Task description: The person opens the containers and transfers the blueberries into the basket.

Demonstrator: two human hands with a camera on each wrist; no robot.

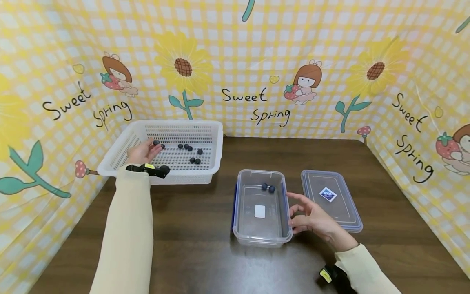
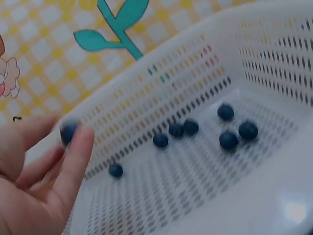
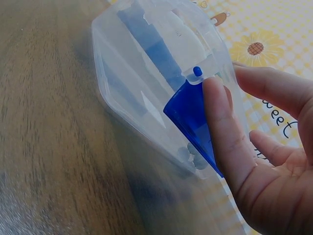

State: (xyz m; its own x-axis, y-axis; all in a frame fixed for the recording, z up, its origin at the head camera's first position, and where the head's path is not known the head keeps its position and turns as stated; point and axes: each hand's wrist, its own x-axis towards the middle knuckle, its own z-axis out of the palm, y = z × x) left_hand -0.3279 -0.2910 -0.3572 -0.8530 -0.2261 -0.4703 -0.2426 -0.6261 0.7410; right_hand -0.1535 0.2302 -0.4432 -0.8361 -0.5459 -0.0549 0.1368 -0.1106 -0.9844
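Note:
A dark blueberry (image 2: 69,132) is pinched between the fingertips of my left hand (image 1: 141,153), above the left part of a white perforated basket (image 1: 216,143). Several more blueberries lie on the basket floor, one blueberry (image 2: 116,170) just beyond the fingers. My right hand (image 1: 312,220) touches the right side of a clear plastic container (image 1: 249,234). In the right wrist view its thumb rests along the blue latch flap (image 3: 188,115), and another finger reaches the wall behind. Two blueberries (image 1: 268,188) sit at the far end inside the container, beyond a white label (image 1: 260,211).
A clear lid (image 1: 341,212) with a blue edge and diamond sticker lies on the brown table (image 1: 191,245), right of the container. Yellow checked cloth (image 1: 242,53) rises behind the table and along both sides.

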